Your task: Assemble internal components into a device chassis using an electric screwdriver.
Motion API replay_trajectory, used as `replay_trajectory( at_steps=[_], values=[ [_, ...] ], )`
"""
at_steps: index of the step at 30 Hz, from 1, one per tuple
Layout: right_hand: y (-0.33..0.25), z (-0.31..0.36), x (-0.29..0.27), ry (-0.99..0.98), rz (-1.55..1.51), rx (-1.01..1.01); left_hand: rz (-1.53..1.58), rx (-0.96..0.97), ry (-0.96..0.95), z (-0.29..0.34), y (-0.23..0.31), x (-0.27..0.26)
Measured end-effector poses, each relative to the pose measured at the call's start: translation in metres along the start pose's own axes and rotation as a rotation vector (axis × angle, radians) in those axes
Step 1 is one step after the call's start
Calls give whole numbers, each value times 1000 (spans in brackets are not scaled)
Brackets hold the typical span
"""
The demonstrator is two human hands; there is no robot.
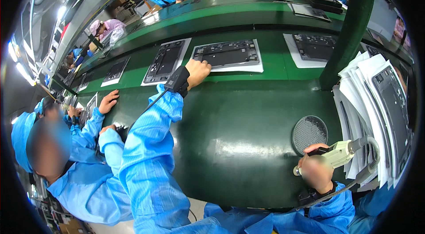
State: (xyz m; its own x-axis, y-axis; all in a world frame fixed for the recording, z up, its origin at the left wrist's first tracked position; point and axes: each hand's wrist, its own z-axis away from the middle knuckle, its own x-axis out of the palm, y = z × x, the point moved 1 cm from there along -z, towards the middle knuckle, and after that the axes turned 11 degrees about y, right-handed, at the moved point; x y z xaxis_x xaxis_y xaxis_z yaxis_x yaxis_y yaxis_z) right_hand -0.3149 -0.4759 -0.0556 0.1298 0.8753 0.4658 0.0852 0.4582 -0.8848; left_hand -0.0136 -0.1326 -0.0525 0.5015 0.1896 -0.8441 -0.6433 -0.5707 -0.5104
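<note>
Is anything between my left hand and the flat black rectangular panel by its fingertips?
Nothing visible: your left hand is already at the near left corner of the flat black rectangular panel; actual contact is unclear.

Left hand (198, 73) far forward, right hand (317, 171) low and near, fingers (315, 147) curled.

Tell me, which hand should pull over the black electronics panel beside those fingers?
Probably the left hand: it reaches the near left corner of the black electronics panel, while the right hand is farther away, gripping a pale corded power tool.
</note>
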Motion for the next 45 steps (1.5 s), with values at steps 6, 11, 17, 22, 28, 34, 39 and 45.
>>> replay_trajectory(
  at_steps=[6,11,17,22,28,34,39,45],
  values=[
    [-6,16,-6,-28,1,-77,-32,-29,-4,19,88,-69],
    [-5,18,-5,-91,26,-13,41,9,-186,71,180,-141],
    [-9,15,1,-1,104,35,549,6,-489,86,254,-177],
    [-44,23,4,128,470,125,983,-60,-277,92,271,-173],
    [-39,40,-23,-81,1253,-42,990,-268,-88,67,221,-137],
    [-19,41,-16,-87,1553,-135,875,-340,214,62,186,-102],
    [-49,54,19,-182,1819,-235,913,-298,337,57,192,-98],
    [-27,-15,96,-623,1592,-576,816,-394,311,71,199,-92]
  ],
)
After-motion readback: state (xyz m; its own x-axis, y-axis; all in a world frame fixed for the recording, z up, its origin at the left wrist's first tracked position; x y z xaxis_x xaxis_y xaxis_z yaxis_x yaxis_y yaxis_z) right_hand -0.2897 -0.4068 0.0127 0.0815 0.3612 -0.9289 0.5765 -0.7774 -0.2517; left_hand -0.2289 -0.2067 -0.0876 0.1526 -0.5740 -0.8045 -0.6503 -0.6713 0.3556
